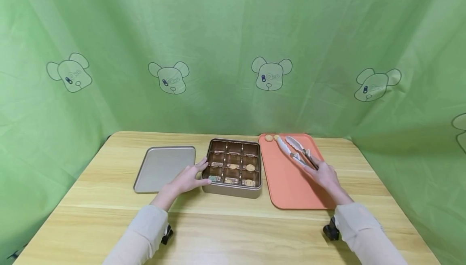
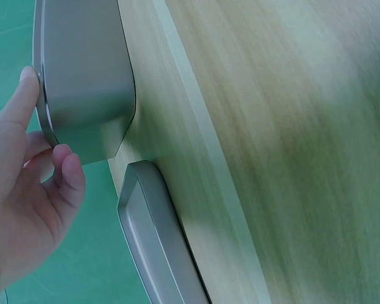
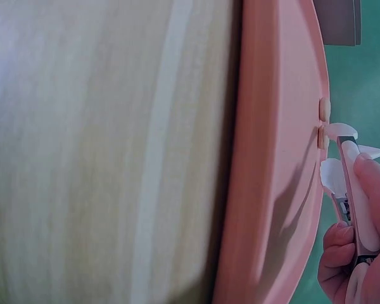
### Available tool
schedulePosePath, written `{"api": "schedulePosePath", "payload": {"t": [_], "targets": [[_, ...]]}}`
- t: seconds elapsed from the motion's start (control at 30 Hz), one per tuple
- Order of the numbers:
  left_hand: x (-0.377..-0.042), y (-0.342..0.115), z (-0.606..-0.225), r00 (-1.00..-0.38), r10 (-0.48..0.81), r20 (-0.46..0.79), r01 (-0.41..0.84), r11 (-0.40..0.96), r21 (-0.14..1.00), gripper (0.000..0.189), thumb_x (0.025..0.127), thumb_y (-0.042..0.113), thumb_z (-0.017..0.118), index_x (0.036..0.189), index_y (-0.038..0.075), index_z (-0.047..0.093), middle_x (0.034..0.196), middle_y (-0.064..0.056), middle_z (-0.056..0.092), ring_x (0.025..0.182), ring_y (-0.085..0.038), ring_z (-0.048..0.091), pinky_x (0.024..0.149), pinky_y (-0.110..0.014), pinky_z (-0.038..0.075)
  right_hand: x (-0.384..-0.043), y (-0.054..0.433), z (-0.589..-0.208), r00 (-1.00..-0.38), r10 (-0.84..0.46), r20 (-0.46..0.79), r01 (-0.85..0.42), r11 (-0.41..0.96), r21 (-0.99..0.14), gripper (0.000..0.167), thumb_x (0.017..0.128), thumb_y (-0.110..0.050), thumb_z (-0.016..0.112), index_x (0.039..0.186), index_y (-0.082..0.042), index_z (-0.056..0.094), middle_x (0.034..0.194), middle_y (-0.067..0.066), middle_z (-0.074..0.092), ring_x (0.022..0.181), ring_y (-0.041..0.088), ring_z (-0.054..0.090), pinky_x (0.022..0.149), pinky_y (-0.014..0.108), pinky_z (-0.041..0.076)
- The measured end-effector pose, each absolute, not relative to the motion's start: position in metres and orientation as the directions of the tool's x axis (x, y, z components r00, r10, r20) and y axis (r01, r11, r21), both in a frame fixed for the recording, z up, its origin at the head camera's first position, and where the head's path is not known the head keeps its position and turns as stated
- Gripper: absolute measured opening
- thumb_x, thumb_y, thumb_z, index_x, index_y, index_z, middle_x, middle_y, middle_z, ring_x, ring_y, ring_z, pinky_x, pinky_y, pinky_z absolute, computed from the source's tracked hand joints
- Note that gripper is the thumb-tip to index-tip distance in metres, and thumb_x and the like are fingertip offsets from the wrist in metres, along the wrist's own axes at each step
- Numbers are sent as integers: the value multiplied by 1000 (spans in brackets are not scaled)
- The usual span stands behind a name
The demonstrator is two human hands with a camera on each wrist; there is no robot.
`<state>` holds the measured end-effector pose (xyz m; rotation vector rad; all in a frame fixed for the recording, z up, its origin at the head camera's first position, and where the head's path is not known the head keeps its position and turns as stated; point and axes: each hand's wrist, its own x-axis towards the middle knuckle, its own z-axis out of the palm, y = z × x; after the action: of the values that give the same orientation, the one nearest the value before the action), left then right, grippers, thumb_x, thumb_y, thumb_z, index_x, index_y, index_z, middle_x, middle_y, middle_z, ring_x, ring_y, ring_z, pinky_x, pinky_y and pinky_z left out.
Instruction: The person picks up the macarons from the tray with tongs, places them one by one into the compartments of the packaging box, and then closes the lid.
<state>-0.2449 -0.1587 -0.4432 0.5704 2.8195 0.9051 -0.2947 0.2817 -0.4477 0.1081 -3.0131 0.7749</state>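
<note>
While tongs [image 1: 285,147] hide part of one cookie [image 1: 276,137], right hand [image 1: 325,174] curled round them, left hand [image 1: 187,178], fingers spread, touching tin [image 1: 231,190].

My left grip [image 1: 187,178] stands over the gap between the lid [image 1: 164,171] and the tin [image 1: 231,190], blocking it. Between tin and tray [image 1: 287,186], a slim strip of counter [image 1: 240,228] widens toward me. My tongs [image 1: 284,147] obstruct the tray's far end; its near left leaves room.
</note>
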Motion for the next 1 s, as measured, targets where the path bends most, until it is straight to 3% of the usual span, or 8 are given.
{"api": "schedulePosePath", "payload": {"t": [0.13, 0.23, 0.4, 0.57, 0.73, 0.9, 1.0], "targets": [[-245, -159, -444, -922, 388, 1, 316, 748, 584, 73, 83, 38, 62, 139, 0, 32, 150, -10, 17, 132, -41, 24, 107, -61, 11, -297, 279, -450, -996, -76, 50, -91, 873, -479, 68, 91, -43, 50, 137, 3, 33, 127, 37, 41, 110, 57, 40, 84, 61, 41], [-245, -159, -444, -923, 386, -2, 313, 750, 583, 73, 83, 38, 62, 139, 1, 32, 150, -9, 17, 132, -42, 23, 107, -61, 12, -300, 278, -452, -994, -92, 64, -111, 873, -474, 65, 91, -42, 50, 137, 3, 35, 127, 35, 43, 110, 56, 40, 86, 62, 39], [-245, -160, -445, -923, 384, -1, 312, 750, 583, 74, 83, 39, 63, 139, 2, 33, 150, -9, 17, 132, -42, 24, 106, -61, 13, -304, 274, -454, -992, -89, 87, -119, 875, -469, 62, 91, -40, 52, 135, 2, 40, 120, 36, 48, 105, 55, 45, 82, 61, 42], [-246, -158, -445, -918, 396, 7, 326, 745, 582, 74, 83, 39, 62, 138, 0, 33, 150, -11, 18, 131, -41, 26, 106, -61, 13, -306, 270, -453, -994, -59, 87, -92, 884, -458, 57, 90, -41, 53, 129, 0, 47, 100, 33, 58, 88, 47, 53, 70, 52, 44], [-245, -158, -444, -920, 391, -5, 314, 746, 587, 74, 83, 39, 62, 139, 1, 32, 150, -11, 17, 132, -42, 24, 106, -61, 14, -306, 268, -453, -995, -53, 85, -85, 896, -436, 60, 90, -40, 53, 134, -1, 42, 112, 37, 52, 96, 52, 51, 72, 55, 45], [-245, -158, -443, -925, 381, -5, 303, 744, 595, 73, 83, 37, 63, 139, 2, 32, 151, -8, 17, 132, -44, 23, 106, -61, 14, -306, 269, -454, -993, -59, 100, -97, 892, -442, 59, 90, -37, 54, 134, 0, 42, 109, 38, 53, 92, 50, 53, 71, 55, 45], [-244, -159, -443, -926, 378, -7, 301, 747, 593, 73, 83, 36, 63, 139, 2, 32, 151, -8, 17, 131, -44, 23, 106, -61, 14, -303, 271, -454, -992, -71, 109, -113, 885, -451, 61, 90, -37, 54, 136, 0, 39, 115, 38, 50, 98, 53, 50, 77, 58, 44]]}}
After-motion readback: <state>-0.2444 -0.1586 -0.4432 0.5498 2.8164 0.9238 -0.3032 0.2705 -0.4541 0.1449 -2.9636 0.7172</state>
